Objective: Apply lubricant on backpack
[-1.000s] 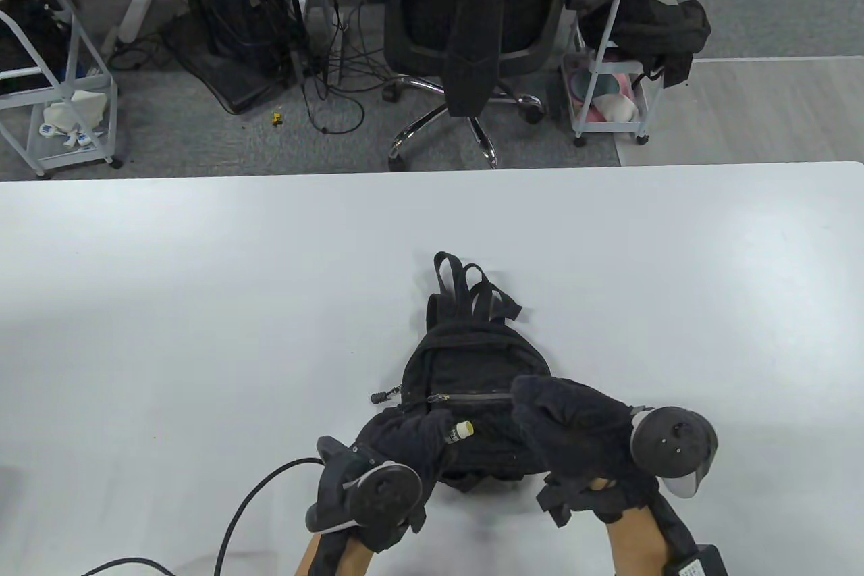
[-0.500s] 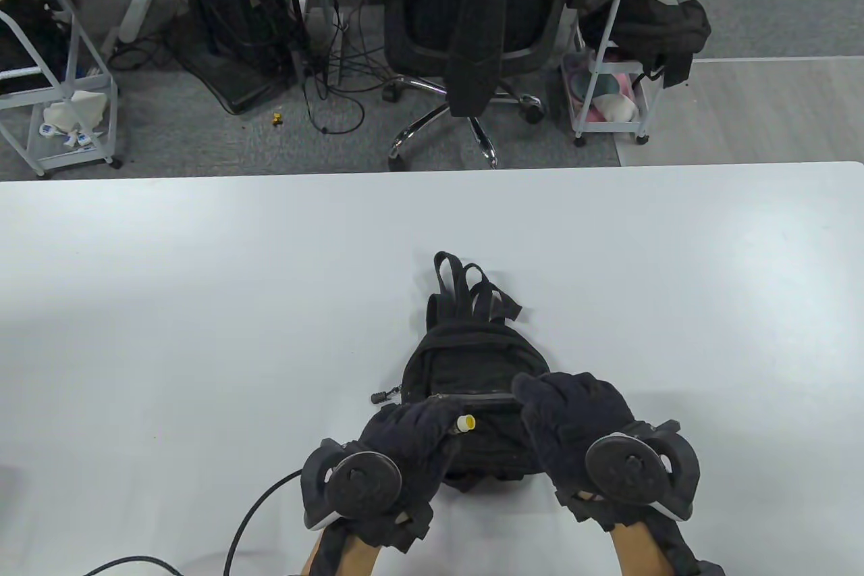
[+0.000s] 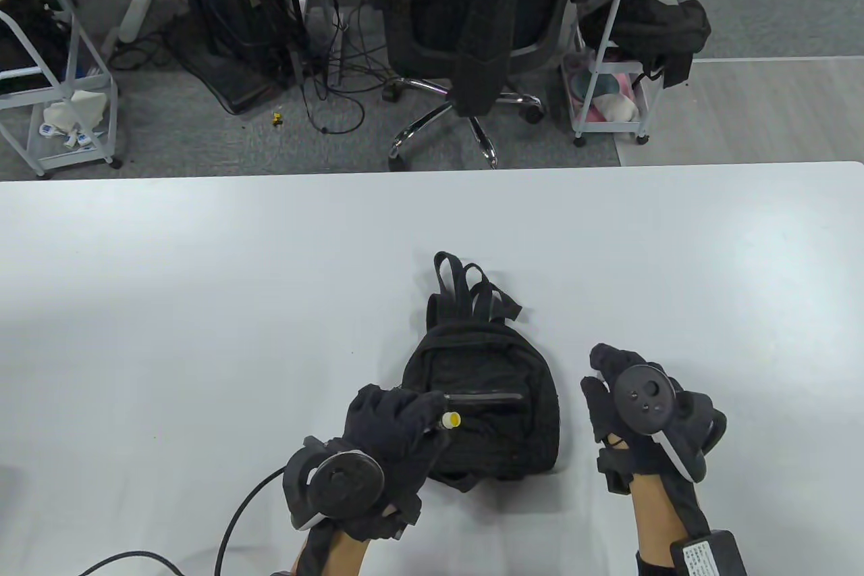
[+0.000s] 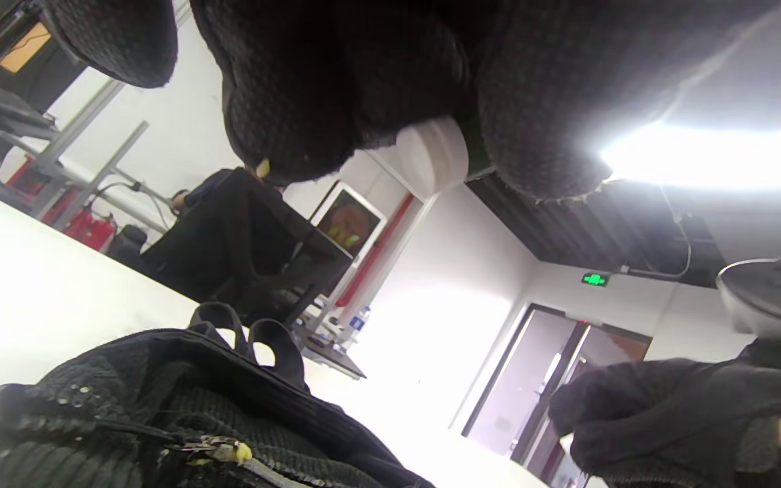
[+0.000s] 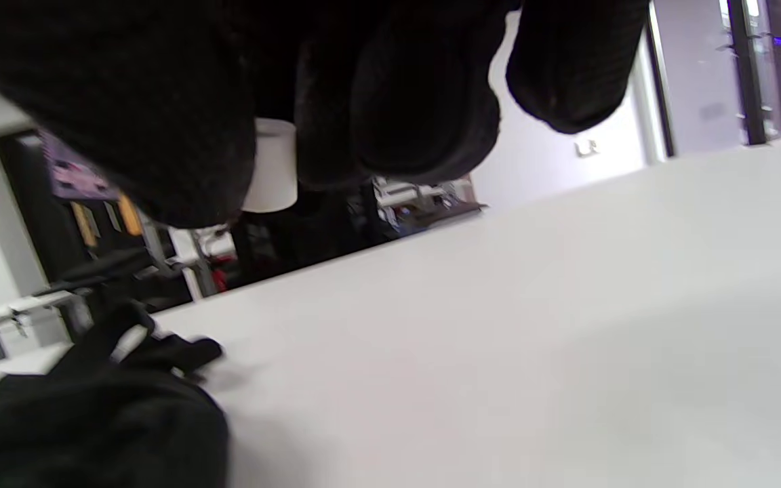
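Backpack: though lying flat at lower centre, the small black soft fabric backpack is looking limp; pin it beside the zip.
Left hand: the left hand is gripping a small yellow-tipped lubricant tube.
Right hand: the right hand, fingers curled, is holding a small white cap.

No readable text. Label on box at right wrist too small; green sign above door illegible.

The tabletop lay open around the backpack, which stood between both hands.
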Demonstrator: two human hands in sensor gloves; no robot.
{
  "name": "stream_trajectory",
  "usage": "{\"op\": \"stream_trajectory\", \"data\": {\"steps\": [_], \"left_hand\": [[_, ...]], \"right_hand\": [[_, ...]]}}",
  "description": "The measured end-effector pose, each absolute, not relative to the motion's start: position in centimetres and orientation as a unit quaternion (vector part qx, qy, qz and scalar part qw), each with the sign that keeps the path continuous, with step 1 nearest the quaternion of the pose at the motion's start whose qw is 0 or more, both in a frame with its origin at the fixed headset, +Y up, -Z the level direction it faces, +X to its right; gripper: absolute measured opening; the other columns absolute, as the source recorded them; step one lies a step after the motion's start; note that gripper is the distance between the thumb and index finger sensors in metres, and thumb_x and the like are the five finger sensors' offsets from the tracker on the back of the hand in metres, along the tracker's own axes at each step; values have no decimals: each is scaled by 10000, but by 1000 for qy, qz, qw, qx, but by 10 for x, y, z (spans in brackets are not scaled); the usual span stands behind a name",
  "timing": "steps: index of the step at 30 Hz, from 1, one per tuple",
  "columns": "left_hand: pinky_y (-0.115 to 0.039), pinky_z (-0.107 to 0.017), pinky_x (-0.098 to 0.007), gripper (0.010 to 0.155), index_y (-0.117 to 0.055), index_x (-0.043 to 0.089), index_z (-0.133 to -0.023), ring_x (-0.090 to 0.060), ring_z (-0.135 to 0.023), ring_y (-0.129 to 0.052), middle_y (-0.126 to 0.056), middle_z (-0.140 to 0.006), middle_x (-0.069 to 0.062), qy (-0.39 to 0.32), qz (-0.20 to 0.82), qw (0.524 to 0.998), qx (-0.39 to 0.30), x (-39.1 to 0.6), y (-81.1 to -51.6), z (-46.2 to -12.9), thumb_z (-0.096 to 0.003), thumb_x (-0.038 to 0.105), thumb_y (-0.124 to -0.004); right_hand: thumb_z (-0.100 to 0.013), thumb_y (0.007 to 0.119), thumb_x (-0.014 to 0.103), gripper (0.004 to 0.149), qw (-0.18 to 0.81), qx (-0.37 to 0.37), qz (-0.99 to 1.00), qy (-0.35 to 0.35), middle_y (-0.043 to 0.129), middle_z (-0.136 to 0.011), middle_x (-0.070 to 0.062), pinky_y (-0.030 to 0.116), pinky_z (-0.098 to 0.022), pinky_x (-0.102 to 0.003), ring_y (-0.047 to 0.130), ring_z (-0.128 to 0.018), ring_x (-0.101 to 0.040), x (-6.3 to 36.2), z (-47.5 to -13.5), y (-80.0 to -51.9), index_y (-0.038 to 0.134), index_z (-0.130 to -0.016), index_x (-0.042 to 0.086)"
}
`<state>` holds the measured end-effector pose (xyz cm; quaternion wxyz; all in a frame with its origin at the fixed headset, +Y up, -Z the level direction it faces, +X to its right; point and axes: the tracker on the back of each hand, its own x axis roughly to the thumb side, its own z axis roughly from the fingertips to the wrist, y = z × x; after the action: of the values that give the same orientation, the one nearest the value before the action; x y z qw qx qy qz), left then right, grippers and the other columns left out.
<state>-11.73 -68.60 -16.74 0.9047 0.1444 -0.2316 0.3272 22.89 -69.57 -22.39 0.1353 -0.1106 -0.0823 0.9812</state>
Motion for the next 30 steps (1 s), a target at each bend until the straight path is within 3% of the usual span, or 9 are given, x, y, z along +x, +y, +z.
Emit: {"op": "stream_trajectory", "data": {"steps": [8,18,25,27,30], "left_hand": [[-792,-570,-660,547,-882,206,-840,-351,-625,-1046,-1005,-726,-23,-223,337,900,165,-121,-688,-169,-352,418,-1011],[-827,-543,-618,541,-904,215,-813,-297,-499,-1045,-1016,-614,12,-215,319,908,166,-122,-688,-170,-334,433,-1026],[-780,-583,-656,558,-860,161,-894,-343,-590,-1028,-989,-731,-41,-214,357,899,134,-125,-694,-176,-396,396,-951],[-781,-586,-655,554,-859,168,-895,-341,-607,-1034,-987,-752,-44,-218,363,896,135,-126,-695,-176,-393,383,-954],[-797,-594,-637,545,-874,178,-867,-317,-607,-1063,-1003,-750,-35,-231,376,886,140,-127,-693,-177,-367,364,-986]], "right_hand": [[-378,1009,462,486,101,-188,977,-4,901,-811,52,771,-628,-488,995,-578,-168,245,-245,-743,865,-833,370],[-389,1001,456,476,62,-193,978,41,895,-823,53,765,-632,-494,989,-608,-167,243,-248,-759,862,-837,369],[-397,954,529,588,124,-188,972,64,845,-914,6,742,-639,-525,972,-708,-222,253,-246,-753,793,-936,356],[-407,934,545,651,153,-178,970,67,710,-1020,-55,730,-636,-535,929,-786,-280,256,-242,-744,732,-988,333],[-405,910,570,685,166,-151,975,10,646,-1055,-62,741,-611,-521,887,-837,-315,251,-233,-721,690,-1009,334]]}}
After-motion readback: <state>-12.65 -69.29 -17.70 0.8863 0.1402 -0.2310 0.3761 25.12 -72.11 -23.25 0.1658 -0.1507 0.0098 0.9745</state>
